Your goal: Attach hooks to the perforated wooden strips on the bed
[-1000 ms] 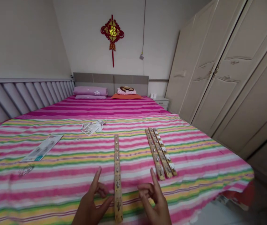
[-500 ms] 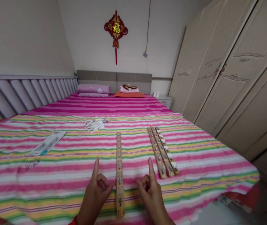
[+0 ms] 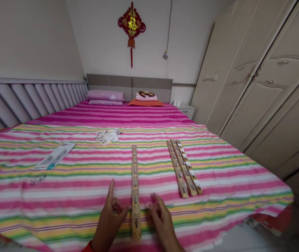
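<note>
A long narrow wooden strip [image 3: 136,206] with a row of small metal fittings lies lengthwise on the striped cloth, between my two hands. My left hand [image 3: 111,218] is just left of its near part, index finger stretched forward, the other fingers curled and the thumb apart. It holds nothing. To the right of the strip is my right hand [image 3: 162,218], its fingers loosely bent towards the strip, with nothing visible in them. Both hands look apart from the wood. Farther right, similar strips lie side by side, among them a left one [image 3: 176,164] and a right one with white round pieces [image 3: 190,168].
The striped cloth [image 3: 86,189] covers the bed. On it lie a flat clear package [image 3: 56,156], a small tangle of thin wire-like pieces [image 3: 38,178] and a pile of small packets [image 3: 108,136]. A railing [image 3: 33,101] runs along the left, a wardrobe [image 3: 259,101] on the right.
My right hand's index finger, stretched forward before, has bent inward towards the wooden strip. My left hand keeps its pointing shape. The whole view has shifted slightly.
</note>
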Motion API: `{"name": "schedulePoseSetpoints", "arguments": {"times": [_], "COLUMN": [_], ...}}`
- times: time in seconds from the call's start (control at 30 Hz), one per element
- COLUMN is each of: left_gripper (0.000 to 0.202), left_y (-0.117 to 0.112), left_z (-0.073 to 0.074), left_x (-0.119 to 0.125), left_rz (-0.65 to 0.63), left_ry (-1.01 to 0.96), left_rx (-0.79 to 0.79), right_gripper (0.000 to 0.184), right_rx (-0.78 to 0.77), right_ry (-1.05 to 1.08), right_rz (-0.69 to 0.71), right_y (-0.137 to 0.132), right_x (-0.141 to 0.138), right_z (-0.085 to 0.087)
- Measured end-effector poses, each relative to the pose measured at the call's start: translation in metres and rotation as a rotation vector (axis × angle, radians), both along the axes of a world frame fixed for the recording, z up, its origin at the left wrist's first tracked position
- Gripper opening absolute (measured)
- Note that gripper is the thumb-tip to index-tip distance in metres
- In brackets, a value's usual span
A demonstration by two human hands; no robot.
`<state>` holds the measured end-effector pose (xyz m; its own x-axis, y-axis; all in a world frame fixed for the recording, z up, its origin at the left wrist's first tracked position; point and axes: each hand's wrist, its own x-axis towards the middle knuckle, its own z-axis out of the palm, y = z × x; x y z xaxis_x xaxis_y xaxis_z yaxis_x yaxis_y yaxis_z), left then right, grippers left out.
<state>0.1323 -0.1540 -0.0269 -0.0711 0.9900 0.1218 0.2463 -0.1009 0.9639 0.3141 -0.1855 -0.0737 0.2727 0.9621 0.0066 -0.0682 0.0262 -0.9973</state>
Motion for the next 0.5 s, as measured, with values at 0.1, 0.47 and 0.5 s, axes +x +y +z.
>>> {"name": "schedulePoseSetpoints", "arguments": {"times": [0.1,0.47,0.5], "left_gripper": [0.09,0.058,0.058], "left_y": [-0.004,-0.015,-0.018], "left_z": [-0.014,-0.037,-0.039], "left_x": [-0.001,0.013,0.016], "left_rz": [0.051,0.074,0.048], "left_ry": [-0.191,-0.366,-0.345], "left_rx": [-0.159,-0.422,-0.398], "right_gripper": [0.054,0.057,0.059], "right_rx": [-0.201,-0.331,-0.316], "right_ry": [0.264,0.719,0.676], "right_rz": [0.105,0.235,0.222], "right_y": [-0.001,0.003,0.004], "right_x": [-0.01,-0.06,-0.064], "right_z": [-0.014,-0.009,-0.007]}}
